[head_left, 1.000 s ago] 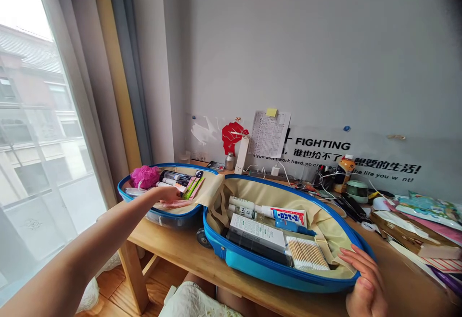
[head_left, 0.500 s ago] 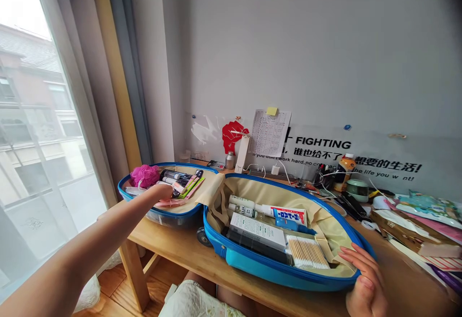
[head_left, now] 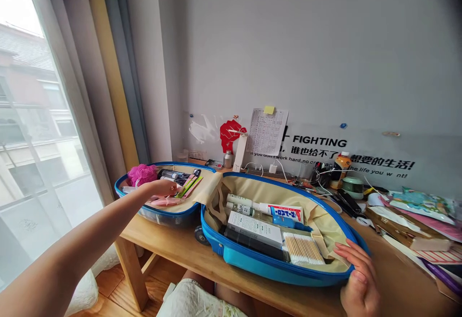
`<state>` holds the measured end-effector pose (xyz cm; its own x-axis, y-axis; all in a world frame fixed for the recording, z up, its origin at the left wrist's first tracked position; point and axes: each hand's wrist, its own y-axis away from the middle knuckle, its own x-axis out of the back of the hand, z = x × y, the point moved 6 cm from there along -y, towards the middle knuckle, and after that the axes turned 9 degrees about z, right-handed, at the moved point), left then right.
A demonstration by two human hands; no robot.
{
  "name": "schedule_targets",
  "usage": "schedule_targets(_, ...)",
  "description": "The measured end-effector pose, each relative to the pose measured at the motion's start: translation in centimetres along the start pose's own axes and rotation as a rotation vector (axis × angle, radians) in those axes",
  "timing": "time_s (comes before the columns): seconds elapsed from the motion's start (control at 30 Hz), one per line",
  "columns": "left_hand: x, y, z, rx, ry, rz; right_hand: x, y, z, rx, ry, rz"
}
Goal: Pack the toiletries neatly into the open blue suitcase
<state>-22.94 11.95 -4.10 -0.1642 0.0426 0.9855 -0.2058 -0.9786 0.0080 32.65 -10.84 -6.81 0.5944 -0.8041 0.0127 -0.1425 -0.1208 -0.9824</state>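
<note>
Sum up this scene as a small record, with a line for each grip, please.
Case: open blue suitcase with cream lining, on a light wooden desk
Left grip: bare hand inside the suitcase's left half; any hold unclear
Right grip: bare hand over the right half's rim
Left half: fluffy pink mesh puff at its left end
Right half: white tube with red and blue print, white printed box, wooden-stick cotton swabs
Backdrop: plain grey wall, red fist-shaped decal

1. The left arm point(head_left: 72, 247) is bare as far up as I can see.
2. The left grip point(head_left: 168, 188) is a bare hand.
3. The right grip point(head_left: 361, 273) is bare too, with slender fingers point(head_left: 350, 252).
4. A whitish, crumpled garment point(head_left: 198, 298) with a faint pattern is worn below; bare legs point(head_left: 236, 300) show past its hem.
</note>
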Motion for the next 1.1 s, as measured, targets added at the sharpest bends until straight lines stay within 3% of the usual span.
schedule_targets(0.1, 2.1, -0.1, 1.8, -0.011, 0.087, 0.067, 0.0, 0.0, 0.0, -0.001, 0.003, 0.004)
schedule_targets(0.2, 3.8, -0.5, 5.0, -0.04, 0.181, 0.099, 0.0, 0.1, 0.1, -0.009, 0.001, 0.005)
schedule_targets(0.4, 3.5, 0.9, 15.6, -0.202, 0.726, -0.135, 0.1, 0.1, 0.1, -0.008, 0.006, 0.0)
schedule_targets(0.53, 2.8, 2.1, 21.0, -0.267, 0.849, -0.222, 0.0, 0.0, -0.1, -0.003, 0.015, -0.006)
schedule_targets(0.8, -0.2, 0.4, 27.0, -0.196, 0.654, -0.261, -0.1, 0.1, -0.4, -0.013, 0.002, 0.002)
schedule_targets(0.93, -0.9, -1.0, 29.3, -0.188, 0.516, -0.213, 0.0, 0.1, -0.2, -0.046, -0.008, 0.007)
schedule_targets(1.1, -1.7, -1.5, 31.9, -0.234, 0.363, -0.26, 0.0, 0.0, -0.5, -0.021, -0.007, -0.004)
